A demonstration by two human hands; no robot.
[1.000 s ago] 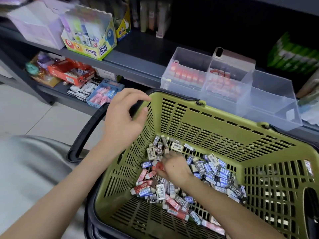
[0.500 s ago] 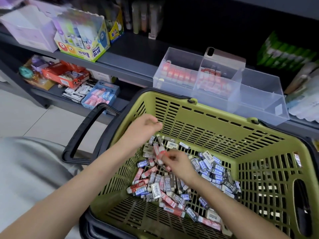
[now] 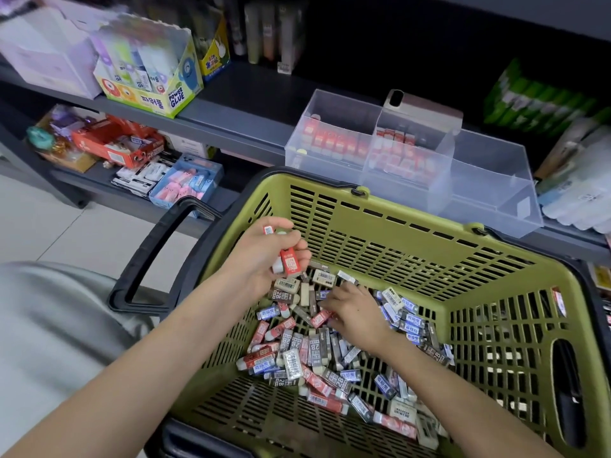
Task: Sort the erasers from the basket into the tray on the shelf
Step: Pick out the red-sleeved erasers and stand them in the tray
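Dozens of erasers (image 3: 317, 352) in red, blue and dark 2B sleeves lie heaped on the bottom of the olive-green basket (image 3: 413, 226). Your left hand (image 3: 264, 252) is raised inside the basket, near its left wall. Its fingers are curled round a red-sleeved eraser (image 3: 288, 263), and a second red end shows above your knuckles. Your right hand (image 3: 357, 312) is down on the heap at the basket's middle, its fingertips pinching the end of another red eraser (image 3: 320, 319) that lies among the pile. Just beyond the basket's far rim, the clear tray (image 3: 489, 180) stands on the dark shelf (image 3: 251, 104). The two compartments toward the basket's left side hold rows of red erasers.
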